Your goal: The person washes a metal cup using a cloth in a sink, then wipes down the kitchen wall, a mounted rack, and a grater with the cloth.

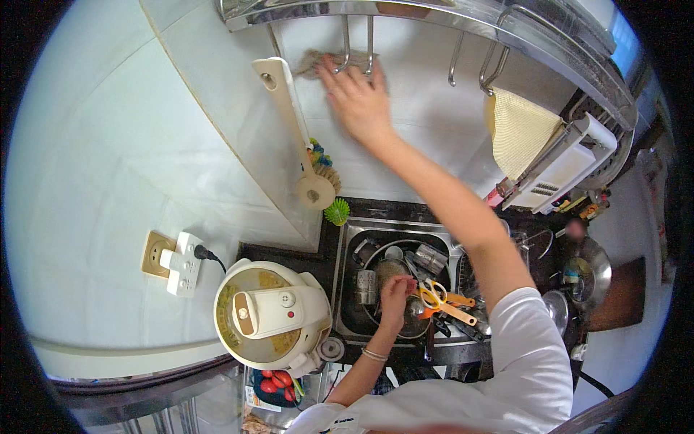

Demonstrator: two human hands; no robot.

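Observation:
My right hand (358, 103) reaches up to the white tiled wall (428, 119) and presses a grey-brown cloth (312, 64) against it, fingers spread, behind two metal hooks (346, 46). Low over the sink (347, 244), my left hand (394, 304) is beside the handles of yellow-and-white scissors (434, 294); whether it touches anything there I cannot tell. Below it, a large round basin holds perforated metal cylinders (431, 259) and other utensils. A long-handled brush (293, 125) hangs left of my right arm, above a green bristly scrubber (337, 211).
A steel rack (423, 13) spans the wall above my hand. On the right hang a yellow cloth (523, 130) and a white grater (558, 173). A cream electric cooker (320, 309) stands left of the sink, near a plugged-in socket adapter (186, 266). Red vegetables (279, 380) lie below it.

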